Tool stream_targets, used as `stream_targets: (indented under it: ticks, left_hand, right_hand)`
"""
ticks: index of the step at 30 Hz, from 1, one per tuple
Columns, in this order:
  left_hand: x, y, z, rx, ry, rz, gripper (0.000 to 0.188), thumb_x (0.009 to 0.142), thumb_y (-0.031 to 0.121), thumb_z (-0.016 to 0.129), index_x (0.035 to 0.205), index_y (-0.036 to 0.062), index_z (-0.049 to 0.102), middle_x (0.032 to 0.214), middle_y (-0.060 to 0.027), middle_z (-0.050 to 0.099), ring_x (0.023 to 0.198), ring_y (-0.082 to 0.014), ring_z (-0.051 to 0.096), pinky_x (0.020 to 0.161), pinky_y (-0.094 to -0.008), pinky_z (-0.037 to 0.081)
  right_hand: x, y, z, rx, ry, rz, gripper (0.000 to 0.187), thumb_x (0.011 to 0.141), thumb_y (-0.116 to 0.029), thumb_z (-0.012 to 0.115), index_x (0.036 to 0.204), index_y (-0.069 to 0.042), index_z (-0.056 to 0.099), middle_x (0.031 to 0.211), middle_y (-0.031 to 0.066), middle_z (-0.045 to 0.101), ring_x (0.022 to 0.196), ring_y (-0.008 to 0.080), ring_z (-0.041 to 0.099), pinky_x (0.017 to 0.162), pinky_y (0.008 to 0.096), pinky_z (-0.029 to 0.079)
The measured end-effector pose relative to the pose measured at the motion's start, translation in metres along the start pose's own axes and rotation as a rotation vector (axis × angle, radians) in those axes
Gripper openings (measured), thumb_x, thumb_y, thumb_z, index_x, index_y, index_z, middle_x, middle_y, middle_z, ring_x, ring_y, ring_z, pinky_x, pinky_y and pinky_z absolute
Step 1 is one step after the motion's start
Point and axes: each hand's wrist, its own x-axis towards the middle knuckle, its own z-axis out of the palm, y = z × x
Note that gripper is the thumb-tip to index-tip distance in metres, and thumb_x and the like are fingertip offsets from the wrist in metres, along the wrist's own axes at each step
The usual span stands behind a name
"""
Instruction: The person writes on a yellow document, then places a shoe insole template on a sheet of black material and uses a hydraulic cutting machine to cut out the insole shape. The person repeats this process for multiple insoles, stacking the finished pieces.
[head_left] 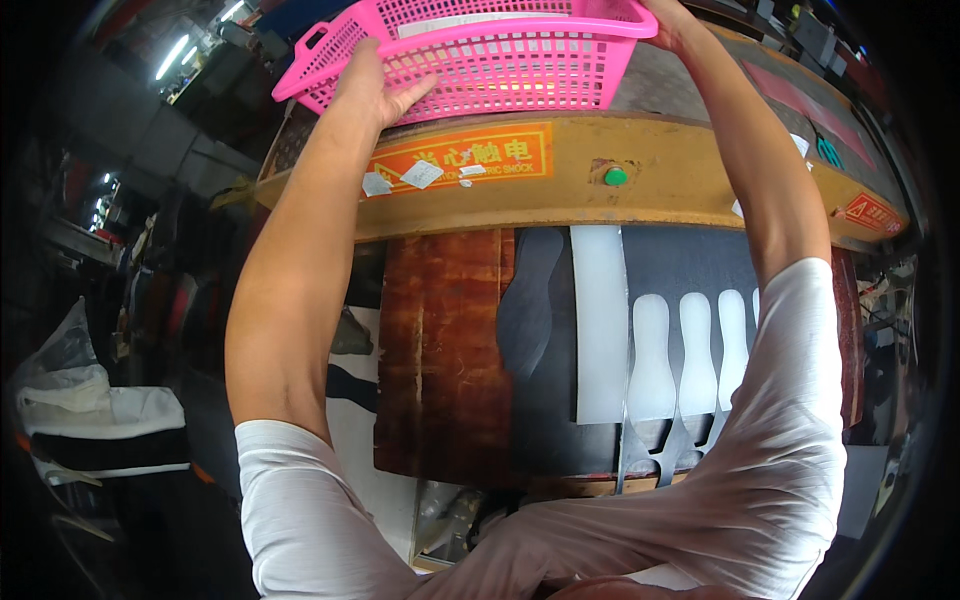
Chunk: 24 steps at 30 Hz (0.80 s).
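Note:
Both hands are on a pink slatted plastic basket [500, 75] at the far edge of the view, above an ochre machine beam. My left hand [370, 90] grips its near wall toward the left end, thumb spread along the slats and the other fingers partly hidden. At the basket's right end my right hand [670, 25] holds the rim; most of its fingers are out of sight. A white sheet, perhaps paper, shows inside the basket behind the near rim.
Across the ochre beam [700, 170] are a warning label and a green button [615, 176]. Nearer lie a reddish-brown board [440, 350], a dark sheet [545, 430], a pale strip [600, 330] and several sole-shaped pieces [653, 350]. A clear bag [75, 370] lies left.

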Motion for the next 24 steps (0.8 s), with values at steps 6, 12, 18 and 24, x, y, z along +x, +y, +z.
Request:
stream_targets:
  ticks: [6, 12, 18, 24]
  left_hand:
    - [-0.09, -0.018, -0.03, 0.6, -0.168, 0.137, 0.082, 0.109, 0.049, 0.059, 0.159, -0.0106, 0.033, 0.152, -0.0337, 0.05, 0.123, -0.0371, 0.07, 0.1, -0.0467, 0.063]
    - [-0.265, -0.127, -0.165, 0.819, -0.379, -0.192, 0.047, 0.109, 0.023, 0.065, 0.147, -0.0044, 0.06, 0.128, -0.0135, 0.074, 0.102, -0.0162, 0.074, 0.083, -0.0282, 0.059]
    - [-0.434, -0.264, -0.231, 0.586, -0.051, -0.554, 0.043, 0.112, 0.025, 0.06, 0.141, -0.0051, 0.063, 0.123, -0.0151, 0.075, 0.1, -0.0196, 0.076, 0.085, -0.0312, 0.063]
    - [-0.496, -0.359, -0.197, 0.455, -0.223, -0.519, 0.038, 0.111, 0.021, 0.061, 0.137, -0.0047, 0.067, 0.121, -0.0125, 0.077, 0.101, -0.0165, 0.075, 0.085, -0.0291, 0.06]
  right_hand:
    - [-0.091, -0.011, -0.001, -0.182, 0.312, -0.024, 0.025, 0.107, -0.034, 0.06, 0.117, -0.013, 0.069, 0.094, 0.0021, 0.068, 0.084, 0.0121, 0.065, 0.077, 0.0371, 0.055]
    - [-0.409, 0.058, -0.005, -0.917, 0.283, 0.084, 0.032, 0.103, -0.03, 0.073, 0.109, 0.001, 0.076, 0.084, 0.0027, 0.072, 0.076, 0.0122, 0.065, 0.072, 0.0275, 0.054]
    - [-0.693, 0.138, 0.068, -0.955, 0.949, 0.686, 0.022, 0.103, -0.019, 0.07, 0.102, 0.002, 0.077, 0.083, 0.0008, 0.073, 0.074, 0.0093, 0.064, 0.069, 0.0292, 0.053]
    - [-0.761, 0.162, 0.156, -1.139, 0.602, 0.681, 0.028, 0.101, -0.018, 0.068, 0.121, 0.0, 0.076, 0.111, 0.0194, 0.078, 0.102, 0.033, 0.076, 0.093, 0.0414, 0.057]
